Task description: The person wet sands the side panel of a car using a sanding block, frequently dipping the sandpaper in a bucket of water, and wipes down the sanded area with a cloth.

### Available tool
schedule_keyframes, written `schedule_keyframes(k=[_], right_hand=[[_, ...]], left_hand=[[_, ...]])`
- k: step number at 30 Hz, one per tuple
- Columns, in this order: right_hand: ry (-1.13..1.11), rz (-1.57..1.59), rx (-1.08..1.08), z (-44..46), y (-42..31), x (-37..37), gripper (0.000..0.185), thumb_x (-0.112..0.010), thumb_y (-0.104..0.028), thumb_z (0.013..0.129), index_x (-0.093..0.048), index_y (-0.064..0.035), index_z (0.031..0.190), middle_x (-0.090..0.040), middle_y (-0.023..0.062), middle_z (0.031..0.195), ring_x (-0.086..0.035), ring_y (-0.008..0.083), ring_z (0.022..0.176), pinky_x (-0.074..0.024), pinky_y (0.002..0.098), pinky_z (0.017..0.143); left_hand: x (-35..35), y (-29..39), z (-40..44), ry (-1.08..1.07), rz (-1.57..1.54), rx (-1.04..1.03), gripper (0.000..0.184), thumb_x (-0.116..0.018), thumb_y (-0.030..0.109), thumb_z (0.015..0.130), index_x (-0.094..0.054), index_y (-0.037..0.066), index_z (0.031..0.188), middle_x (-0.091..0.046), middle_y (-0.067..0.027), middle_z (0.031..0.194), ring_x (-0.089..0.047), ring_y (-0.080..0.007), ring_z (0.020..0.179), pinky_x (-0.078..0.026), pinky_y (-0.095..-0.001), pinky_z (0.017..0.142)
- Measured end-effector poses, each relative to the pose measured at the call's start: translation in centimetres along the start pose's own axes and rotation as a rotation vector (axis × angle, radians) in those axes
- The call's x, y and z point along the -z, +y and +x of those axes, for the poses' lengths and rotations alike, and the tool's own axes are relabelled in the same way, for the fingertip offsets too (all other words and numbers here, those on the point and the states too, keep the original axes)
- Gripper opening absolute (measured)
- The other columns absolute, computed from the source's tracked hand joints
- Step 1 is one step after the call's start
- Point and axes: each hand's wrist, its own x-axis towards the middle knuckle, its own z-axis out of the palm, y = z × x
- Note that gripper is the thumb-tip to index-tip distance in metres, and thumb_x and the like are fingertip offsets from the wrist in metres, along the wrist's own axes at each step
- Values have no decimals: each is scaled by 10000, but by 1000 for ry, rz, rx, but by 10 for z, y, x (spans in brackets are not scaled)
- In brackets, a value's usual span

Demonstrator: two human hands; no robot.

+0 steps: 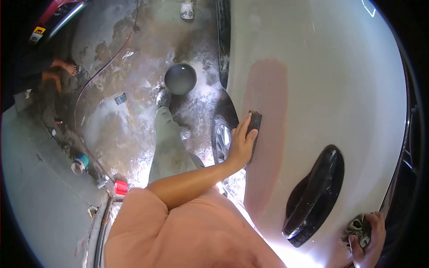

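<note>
My left hand (242,145) grips a dark sanding block (254,124) and presses it along the edge of a pinkish-brown strip (271,96) on the pale car door panel (330,85). At the lower right, my right hand (374,239) is closed around a crumpled, wet-looking greenish cloth (359,230) against the same panel. A black door handle (315,196) with water drops on it lies between the two hands.
A round bucket of greyish liquid (180,78) stands on the wet, stained floor beside my foot. A thin hose (100,71) curves across the floor. Another person's bare foot (67,67) shows at the left, and an open paint can (79,164) and red container (120,187) sit nearer.
</note>
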Motion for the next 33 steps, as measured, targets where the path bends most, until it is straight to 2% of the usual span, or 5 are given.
schedule_keyframes(k=[14,18,26,28,33], right_hand=[[-136,-3,-72,6,-20,21,532,-758,-246,871,-563,-18,1311,-582,233,1242,-617,369,1118,-479,419,978],[129,-38,-55,-12,-11,-8,504,-762,-164,735,-566,14,1165,-584,183,1068,-600,327,949,-467,388,904],[323,-6,21,0,-22,-14,345,-787,-78,645,-597,-25,928,-571,167,884,-601,383,872,-465,442,750],[299,40,20,-4,-18,-9,292,-777,-159,688,-594,-23,871,-589,160,830,-625,350,795,-468,450,711],[434,111,-74,-19,-26,-13,256,-764,-208,784,-617,-34,900,-625,141,866,-651,341,854,-495,452,760]], left_hand=[[-7,7,26,38,-38,-32,534,-544,268,1032,-448,-22,1469,-504,-217,1467,-460,-384,1349,-305,-437,1167],[3,-8,154,-59,-341,168,575,-545,290,1033,-410,-25,1495,-563,-195,1412,-536,-361,1290,-411,-389,1095],[89,-2,92,-54,-265,533,867,-716,442,924,-214,234,1600,-624,-71,1121,-603,-152,861,-494,-335,745],[123,-6,46,-138,-302,575,678,-761,448,880,-400,221,1407,-548,56,794,-505,-70,597,-396,-268,536],[185,-16,27,-294,-199,664,285,-756,297,892,-576,133,1042,-619,23,818,-635,-142,693,-535,-322,639]])
